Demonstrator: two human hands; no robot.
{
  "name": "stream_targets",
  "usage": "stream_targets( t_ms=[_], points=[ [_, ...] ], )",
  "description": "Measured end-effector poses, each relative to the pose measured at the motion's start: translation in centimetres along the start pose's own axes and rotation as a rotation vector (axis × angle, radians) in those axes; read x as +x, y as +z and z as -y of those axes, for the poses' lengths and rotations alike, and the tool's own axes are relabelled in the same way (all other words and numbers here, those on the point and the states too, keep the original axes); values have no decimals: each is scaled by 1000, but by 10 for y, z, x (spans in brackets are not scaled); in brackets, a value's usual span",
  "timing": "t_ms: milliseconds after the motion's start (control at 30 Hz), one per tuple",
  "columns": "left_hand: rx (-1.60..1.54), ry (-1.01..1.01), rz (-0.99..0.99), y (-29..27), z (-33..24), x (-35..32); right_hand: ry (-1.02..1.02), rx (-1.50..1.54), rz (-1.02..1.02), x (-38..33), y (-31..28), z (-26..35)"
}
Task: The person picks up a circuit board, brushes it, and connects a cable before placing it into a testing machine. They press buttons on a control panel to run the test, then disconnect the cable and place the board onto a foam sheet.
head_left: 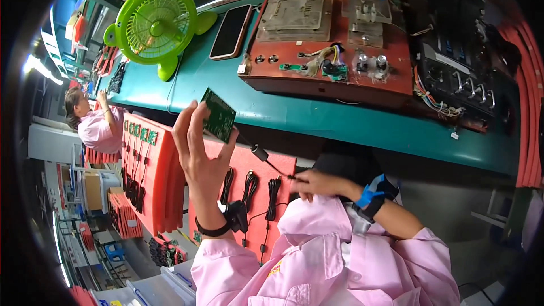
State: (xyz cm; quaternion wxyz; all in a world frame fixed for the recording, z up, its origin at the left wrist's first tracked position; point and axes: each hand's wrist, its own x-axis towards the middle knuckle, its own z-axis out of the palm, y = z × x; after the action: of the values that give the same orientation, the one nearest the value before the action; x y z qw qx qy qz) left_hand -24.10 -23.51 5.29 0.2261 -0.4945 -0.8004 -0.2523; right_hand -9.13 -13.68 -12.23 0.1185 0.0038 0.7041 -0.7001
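My left hand (198,141) grips a green circuit board (220,118) by its edges, raised just in front of the green bench. From the board's lower corner runs a black cable (276,169) with a thick cylindrical ferrite core (259,152). Farther along, the cable ends between the closed fingers of my right hand (317,185), close to my body. Below the board, a red foam sheet (243,161) carries several bundled black cables (249,186). A dark strap with a small black box circles my left wrist; blue and black bands circle the right.
On the green bench (317,116) stand a green frog-shaped fan (156,22), a phone (230,31) and a red test fixture (334,51). Black equipment (464,79) with loose wires sits at the right. Stacked red foam (170,175) holds more boards at left. Another person (99,122) sits beyond.
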Motion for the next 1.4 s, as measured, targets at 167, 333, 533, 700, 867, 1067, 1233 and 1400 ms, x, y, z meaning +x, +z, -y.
stream_targets(
  t_ms=[167, 333, 533, 700, 867, 1067, 1233, 1400],
  points=[
    [14, 84, 199, 16, 15, 1, 142, 63, 202, -10, 23, 19],
    [51, 155, 241, 30, 21, 12, 77, 143, 151, -4, 17, 16],
    [-194, -74, 117, 10, 28, -6, 90, 170, 205, -17, 1, 43],
    [-915, -325, 29, 17, 23, -43, -256, 369, -176, 4, 13, 43],
    [-1211, -421, 47, 39, 19, -73, -161, 473, -91, 16, 14, 68],
    [-1372, -546, 100, 56, 25, -87, -5, 283, -150, 17, 11, 66],
    [-1374, -496, 90, 63, 34, -92, 36, 341, -141, 22, 15, 71],
    [-1347, -461, 92, 64, 40, -96, 76, 365, -153, 26, 19, 72]
  ],
)
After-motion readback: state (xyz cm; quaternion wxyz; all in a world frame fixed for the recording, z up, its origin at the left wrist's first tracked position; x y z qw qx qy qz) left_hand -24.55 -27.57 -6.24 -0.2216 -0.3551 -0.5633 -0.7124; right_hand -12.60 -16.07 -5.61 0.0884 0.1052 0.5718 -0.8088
